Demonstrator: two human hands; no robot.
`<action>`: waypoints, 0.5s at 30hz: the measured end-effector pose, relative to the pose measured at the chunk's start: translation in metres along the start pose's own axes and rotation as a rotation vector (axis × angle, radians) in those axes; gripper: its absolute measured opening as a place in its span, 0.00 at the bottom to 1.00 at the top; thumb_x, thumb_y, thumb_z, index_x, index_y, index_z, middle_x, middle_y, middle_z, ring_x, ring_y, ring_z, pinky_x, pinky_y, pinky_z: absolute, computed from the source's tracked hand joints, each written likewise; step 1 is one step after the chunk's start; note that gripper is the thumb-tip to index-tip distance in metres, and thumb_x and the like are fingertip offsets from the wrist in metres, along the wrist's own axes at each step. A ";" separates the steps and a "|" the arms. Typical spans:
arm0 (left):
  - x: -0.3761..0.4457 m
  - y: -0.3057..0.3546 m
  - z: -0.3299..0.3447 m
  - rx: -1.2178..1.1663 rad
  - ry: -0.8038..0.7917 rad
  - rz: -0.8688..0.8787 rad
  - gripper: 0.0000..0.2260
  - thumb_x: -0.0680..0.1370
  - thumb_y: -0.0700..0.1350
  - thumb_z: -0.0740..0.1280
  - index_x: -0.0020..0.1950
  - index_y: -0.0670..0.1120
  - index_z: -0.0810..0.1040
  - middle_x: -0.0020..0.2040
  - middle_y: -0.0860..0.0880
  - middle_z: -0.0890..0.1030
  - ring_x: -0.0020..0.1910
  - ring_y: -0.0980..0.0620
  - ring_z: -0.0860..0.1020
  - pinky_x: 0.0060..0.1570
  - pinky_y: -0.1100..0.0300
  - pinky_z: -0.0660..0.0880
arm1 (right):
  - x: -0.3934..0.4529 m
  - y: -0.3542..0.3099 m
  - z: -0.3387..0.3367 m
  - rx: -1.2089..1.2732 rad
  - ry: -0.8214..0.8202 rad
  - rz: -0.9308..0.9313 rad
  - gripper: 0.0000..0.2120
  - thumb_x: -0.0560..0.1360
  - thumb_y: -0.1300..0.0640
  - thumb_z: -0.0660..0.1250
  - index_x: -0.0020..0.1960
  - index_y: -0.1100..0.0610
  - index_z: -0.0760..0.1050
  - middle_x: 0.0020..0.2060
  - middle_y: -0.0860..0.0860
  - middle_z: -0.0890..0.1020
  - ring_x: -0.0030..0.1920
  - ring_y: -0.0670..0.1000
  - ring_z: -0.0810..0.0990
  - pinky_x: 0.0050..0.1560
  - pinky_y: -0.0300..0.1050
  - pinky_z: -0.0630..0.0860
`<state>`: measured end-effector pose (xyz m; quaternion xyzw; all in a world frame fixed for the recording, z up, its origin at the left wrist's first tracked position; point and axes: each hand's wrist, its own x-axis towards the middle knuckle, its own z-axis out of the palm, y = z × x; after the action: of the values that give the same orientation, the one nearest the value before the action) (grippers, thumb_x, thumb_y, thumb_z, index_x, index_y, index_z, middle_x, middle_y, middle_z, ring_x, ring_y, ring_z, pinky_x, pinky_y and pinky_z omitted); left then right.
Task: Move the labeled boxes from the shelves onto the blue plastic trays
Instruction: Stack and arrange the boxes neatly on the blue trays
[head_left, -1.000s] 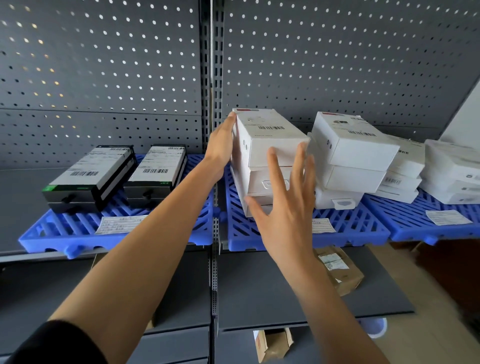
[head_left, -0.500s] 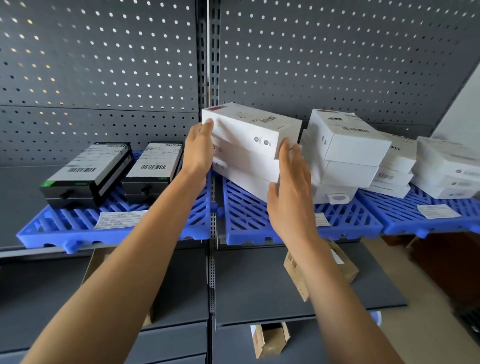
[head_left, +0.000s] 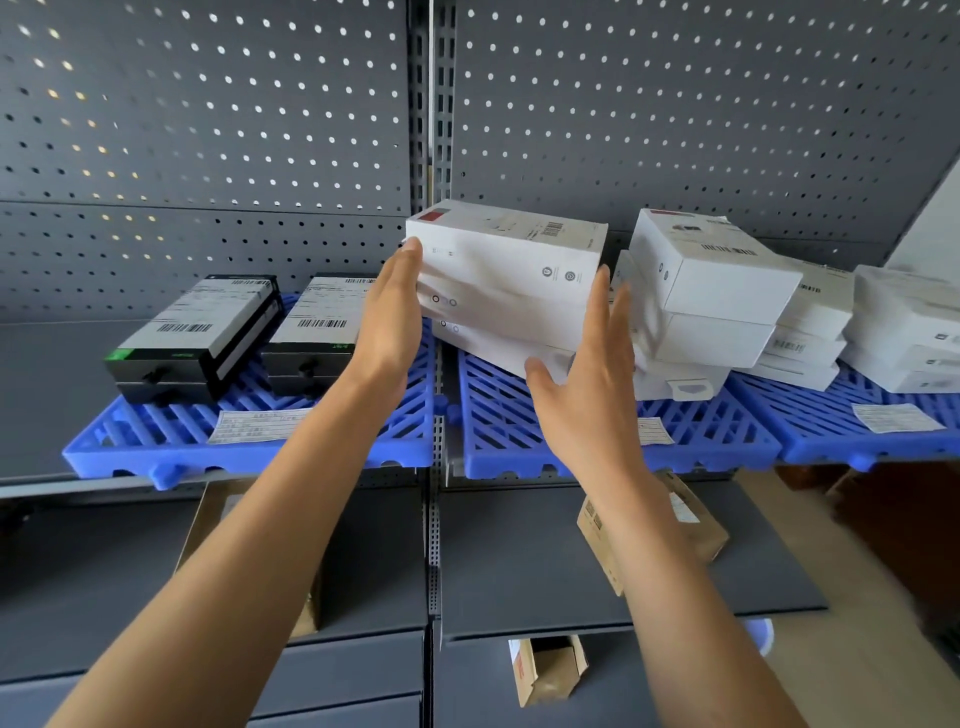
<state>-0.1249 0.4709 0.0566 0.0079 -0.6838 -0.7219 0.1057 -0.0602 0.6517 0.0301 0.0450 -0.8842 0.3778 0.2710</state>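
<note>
Gray shelves hold blue trays (head_left: 519, 457), and both flat hands, left hand (head_left: 387, 317) and right hand (head_left: 587, 395), squeeze 3 stacked white boxes (head_left: 509, 280) tilted above the middle one, needing a gentle set-down next.

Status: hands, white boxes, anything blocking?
Left hand and right hand flat, clamping stack of white cardboard boxes. Stack tilted over middle blue plastic tray. Neighbouring white box pile close right.

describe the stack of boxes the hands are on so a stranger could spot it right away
Start at the grey perforated back panel and drop to the middle blue plastic slatted tray on the shelf. At its left end is a stack of white cardboard boxes, pressed between the left hand and right hand. Unlike the neighbouring white stacks, it is tilted, with a red patch on its top corner.
</note>
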 end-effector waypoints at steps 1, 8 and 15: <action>-0.001 0.001 0.001 -0.002 -0.005 0.000 0.30 0.80 0.67 0.53 0.79 0.55 0.65 0.77 0.55 0.68 0.76 0.54 0.65 0.77 0.44 0.58 | -0.001 -0.001 0.001 0.003 0.004 0.003 0.47 0.80 0.55 0.68 0.81 0.44 0.33 0.81 0.49 0.37 0.82 0.55 0.42 0.76 0.59 0.64; -0.008 0.003 0.001 -0.011 -0.017 -0.013 0.30 0.79 0.70 0.51 0.77 0.59 0.67 0.74 0.58 0.72 0.74 0.55 0.68 0.75 0.45 0.60 | -0.004 -0.007 0.004 0.091 -0.024 0.046 0.47 0.80 0.54 0.67 0.80 0.43 0.31 0.81 0.50 0.38 0.81 0.52 0.40 0.77 0.62 0.58; -0.018 -0.004 0.004 0.001 0.032 0.021 0.37 0.72 0.75 0.53 0.77 0.61 0.67 0.75 0.60 0.71 0.75 0.57 0.67 0.76 0.42 0.59 | -0.003 -0.013 0.001 0.195 -0.045 0.060 0.48 0.80 0.55 0.67 0.81 0.44 0.32 0.82 0.47 0.39 0.81 0.48 0.41 0.73 0.43 0.54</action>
<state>-0.1082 0.4777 0.0507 0.0123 -0.6824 -0.7203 0.1240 -0.0544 0.6415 0.0365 0.0531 -0.8500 0.4690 0.2338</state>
